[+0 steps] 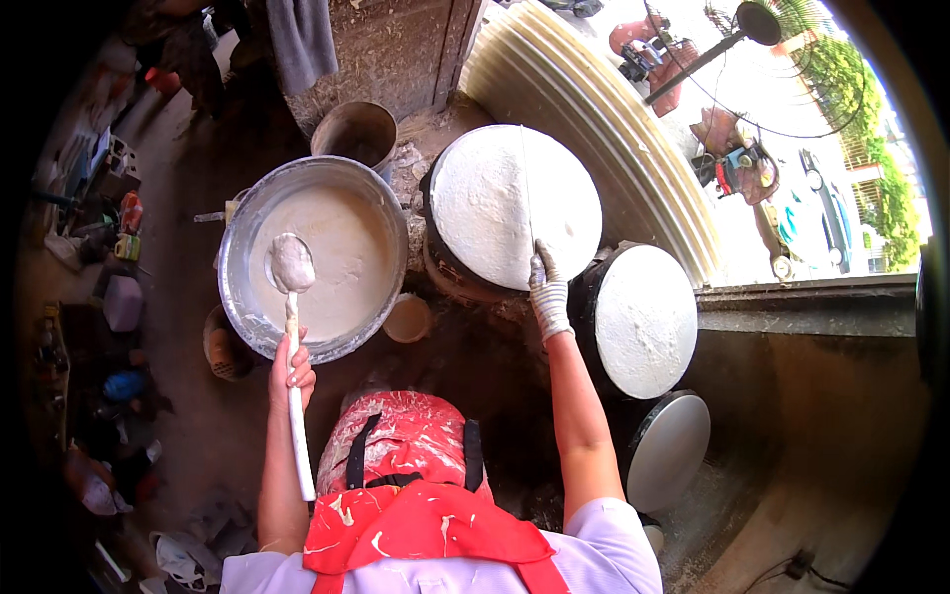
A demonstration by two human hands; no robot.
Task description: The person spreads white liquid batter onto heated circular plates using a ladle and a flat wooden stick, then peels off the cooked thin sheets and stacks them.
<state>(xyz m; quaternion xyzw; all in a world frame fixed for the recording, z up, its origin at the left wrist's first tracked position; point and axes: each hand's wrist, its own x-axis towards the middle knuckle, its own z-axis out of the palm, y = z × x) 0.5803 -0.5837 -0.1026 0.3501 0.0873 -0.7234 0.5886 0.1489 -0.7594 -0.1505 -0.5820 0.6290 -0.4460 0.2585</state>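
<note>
My bare left hand (292, 371) is closed round the long white handle of a ladle (294, 267). The ladle's bowl carries thick off-white batter, over a wide metal basin (230, 287) of pale batter (341, 233). On my right hand (550, 297) is a striped, smeared glove. Its fingers are closed on the near end of a long thin stick (527, 188). That stick lies across a round dark-sided griddle (431, 223) whose top is covered with a white, lumpy layer (480, 193).
A second round griddle (646, 322) with a white top stands to the right, and a smooth pale disc (670, 452) nearer me. Behind the basin is an empty bucket (354, 136); a small tan bowl (408, 319) sits beside it. Corrugated sheeting (594, 119) curves behind the griddles.
</note>
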